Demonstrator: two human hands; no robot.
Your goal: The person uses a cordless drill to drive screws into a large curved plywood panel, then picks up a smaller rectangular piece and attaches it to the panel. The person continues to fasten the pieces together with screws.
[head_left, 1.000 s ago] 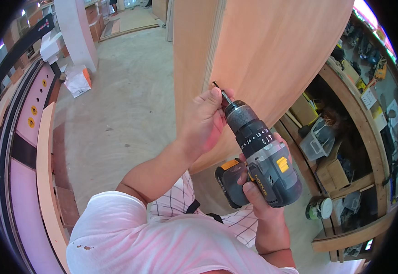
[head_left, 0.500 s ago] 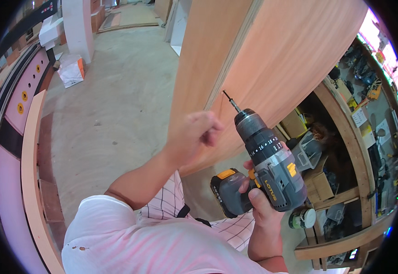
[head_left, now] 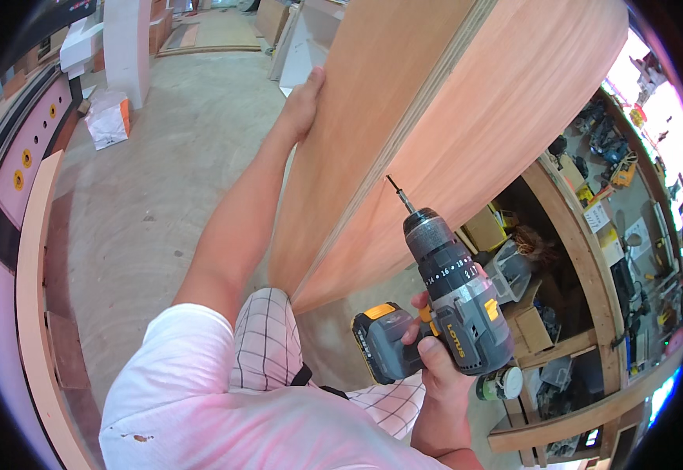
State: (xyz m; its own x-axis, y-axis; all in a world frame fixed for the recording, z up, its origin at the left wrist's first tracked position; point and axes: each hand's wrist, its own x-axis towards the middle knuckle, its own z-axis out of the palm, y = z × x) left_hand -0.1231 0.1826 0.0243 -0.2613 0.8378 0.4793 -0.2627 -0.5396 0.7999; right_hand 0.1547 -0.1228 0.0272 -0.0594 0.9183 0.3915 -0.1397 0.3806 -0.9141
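My right hand (head_left: pixel 435 356) is wrapped around the handle of a grey and black cordless drill (head_left: pixel 463 313) with yellow accents. Its thin bit (head_left: pixel 398 193) points up and away, the tip at the wood face beside a layered plywood edge; whether it touches cannot be made out. Two plywood pieces meet along that edge: a left plywood panel (head_left: pixel 357 125) and a broad right plywood panel (head_left: pixel 498 117). My left hand (head_left: pixel 305 106) grips the left panel's outer edge, arm stretched forward, some fingers hidden by the wood.
To the right stands a wooden shelf (head_left: pixel 584 235) holding tools, boxes and clear bins. A round tin (head_left: pixel 506 384) is beside the drill. A long pale board (head_left: pixel 36 258) runs down the left side. On the concrete floor (head_left: pixel 192 141) lies a white and orange bag (head_left: pixel 108 121).
My left hand, held loosely curled near the bit, has moved forward and left to grip the left panel's edge. The drill stays in my right hand with its bit near the same seam.
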